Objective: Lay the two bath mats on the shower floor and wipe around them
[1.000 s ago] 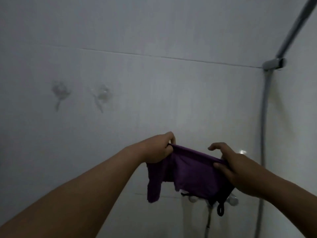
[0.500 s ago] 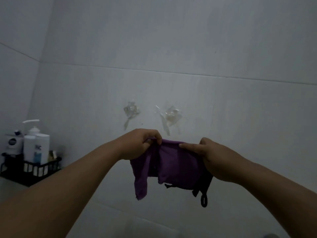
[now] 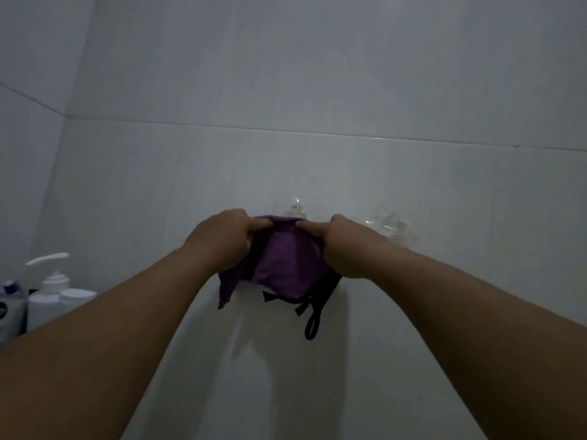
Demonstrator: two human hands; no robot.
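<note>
While holding the purple cloth (image 3: 282, 265) up at the white tiled wall (image 3: 317, 90), both hands pinching its top edge: left hand (image 3: 222, 246) curled round the left corner, right hand (image 3: 333, 249) curled round the right, thumbs nearly meeting over the fold. Only one view, the head cam, so that's all there is to go on. Cloth bunched between the two grips, a purple tail hanging below the left one, a black loop (image 3: 311, 325) dangling below the right. Just behind the grip, two clear stick-on hooks (image 3: 394, 227) on the tile, one half hidden by the cloth. Pump bottles (image 3: 54, 290) well off to the left of the grip. No bath mats or shower floor anywhere in shot, so can't say where they are.

Looks like hanging the cloth up, tbh. To do it well: probably find that black loop first instead of draping the bunched edge, keep one hand pinching while the other feeds the loop on.

Versus half a second back: hands much closer together, cloth scrunched rather than stretched flat, and raised right up in front of the hooks instead of below them.
</note>
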